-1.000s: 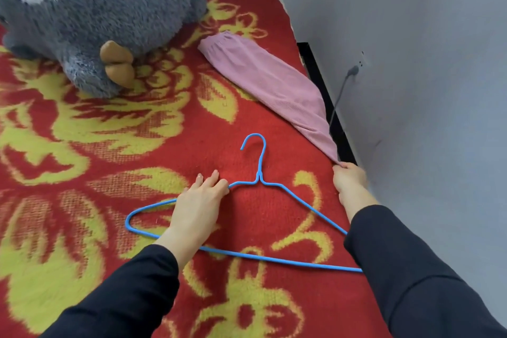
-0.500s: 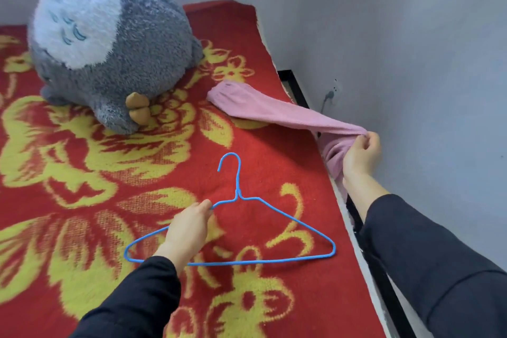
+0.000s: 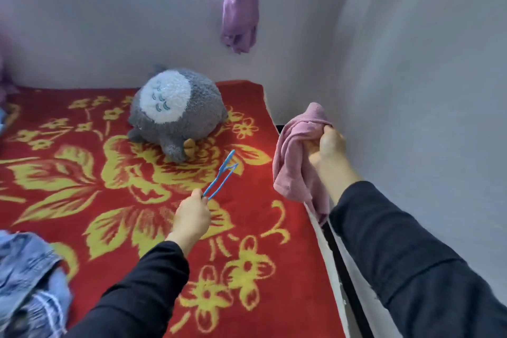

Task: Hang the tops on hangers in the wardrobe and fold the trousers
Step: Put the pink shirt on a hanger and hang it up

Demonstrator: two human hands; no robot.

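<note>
My left hand (image 3: pixel 192 217) grips a thin blue wire hanger (image 3: pixel 222 175) by one end and holds it up off the bed, seen nearly edge-on, its hook pointing away. My right hand (image 3: pixel 327 151) grips a bunched pink garment (image 3: pixel 292 162) at the bed's right edge; the cloth hangs in folds below my fist, off the bed surface. Which kind of garment it is cannot be told. A heap of blue denim clothing (image 3: pixel 27 282) lies at the lower left corner.
The bed is covered by a red blanket with yellow flowers (image 3: pixel 96 173). A grey plush toy (image 3: pixel 175 112) sits near the back wall. A white wall (image 3: pixel 411 90) runs close along the right, with a dark gap at the bed frame. A purple curtain (image 3: pixel 240 3) hangs below the window.
Both hands rose from the blanket. The left hand lifted the hanger, which lay flat before. The right hand gathered the stretched-out pink garment into a bunch. The view tilted upward.
</note>
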